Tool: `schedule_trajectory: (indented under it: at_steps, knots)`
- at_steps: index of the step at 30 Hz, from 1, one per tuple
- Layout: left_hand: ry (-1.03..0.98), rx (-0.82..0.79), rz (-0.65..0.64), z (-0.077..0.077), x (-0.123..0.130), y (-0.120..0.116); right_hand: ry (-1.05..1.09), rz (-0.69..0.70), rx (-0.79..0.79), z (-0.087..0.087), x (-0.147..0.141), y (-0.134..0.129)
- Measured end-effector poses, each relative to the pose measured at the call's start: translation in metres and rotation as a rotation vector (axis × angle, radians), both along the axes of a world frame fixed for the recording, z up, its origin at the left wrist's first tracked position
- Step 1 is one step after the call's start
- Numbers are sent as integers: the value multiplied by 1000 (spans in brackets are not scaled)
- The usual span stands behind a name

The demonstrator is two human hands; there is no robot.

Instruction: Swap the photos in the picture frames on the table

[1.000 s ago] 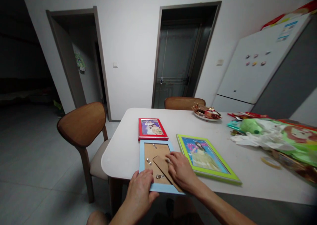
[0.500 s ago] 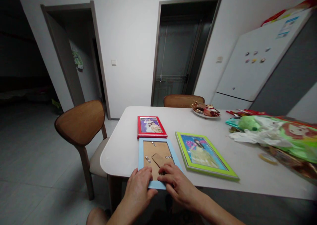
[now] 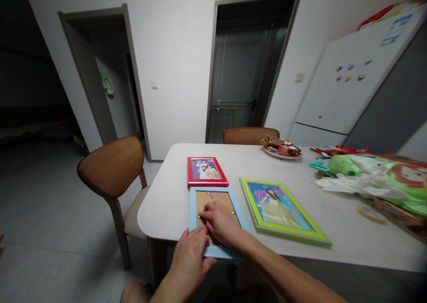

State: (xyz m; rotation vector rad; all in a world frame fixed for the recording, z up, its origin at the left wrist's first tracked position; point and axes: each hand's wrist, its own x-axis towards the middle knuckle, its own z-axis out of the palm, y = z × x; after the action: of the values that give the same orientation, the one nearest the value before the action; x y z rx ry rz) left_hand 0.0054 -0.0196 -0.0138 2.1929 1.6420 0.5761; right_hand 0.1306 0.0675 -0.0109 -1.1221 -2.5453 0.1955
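A light blue picture frame (image 3: 236, 205) lies back side up at the table's front edge, its brown backing board (image 3: 202, 198) and metal clips showing. My left hand (image 3: 191, 252) grips the frame's lower left corner, thumb at the front edge. Over the backing reaches my right hand (image 3: 222, 223), fingers curled, fingertips at the left-side metal clip (image 3: 199, 216); the hand hides much of the board. Touching the blue frame's far end is a red picture frame (image 3: 207, 172), photo up. A lime green picture frame (image 3: 283, 209) with a photo lies to the right.
The white table (image 3: 160, 205) has a plate of wrapped items (image 3: 282, 148) at the back. Green packaging and white crumpled plastic (image 3: 363, 183) lie at the right, beside a tape roll (image 3: 372, 215). Wooden chairs stand left (image 3: 111, 167) and behind (image 3: 250, 135).
My right hand has moved up and left, from the lower part of the backing to the left-side clip. My left hand still holds the corner. The view has shifted slightly.
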Motion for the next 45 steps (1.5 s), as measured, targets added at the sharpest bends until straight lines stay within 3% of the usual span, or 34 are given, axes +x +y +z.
schedule_trajectory:
  at_steps: [8,14,18,23,38,42,45]
  knots:
    - [-21,-1,7,4,-1,-2,7,71,-27,4,2,-3]
    - [-52,3,2,2,-3,-3,105,-353,-94,-3,6,42]
    - [-51,-14,11,1,-3,-4,83,-505,-109,-11,4,70]
    - [-43,-26,25,3,-1,-7,65,-620,-129,-17,-1,82]
    - [13,-29,50,10,5,-13,192,-637,-162,-16,-6,88]
    - [54,-12,28,5,10,-11,298,-561,-165,-9,0,85]
    - [92,36,-62,-2,21,-5,393,-480,-167,-3,15,78]
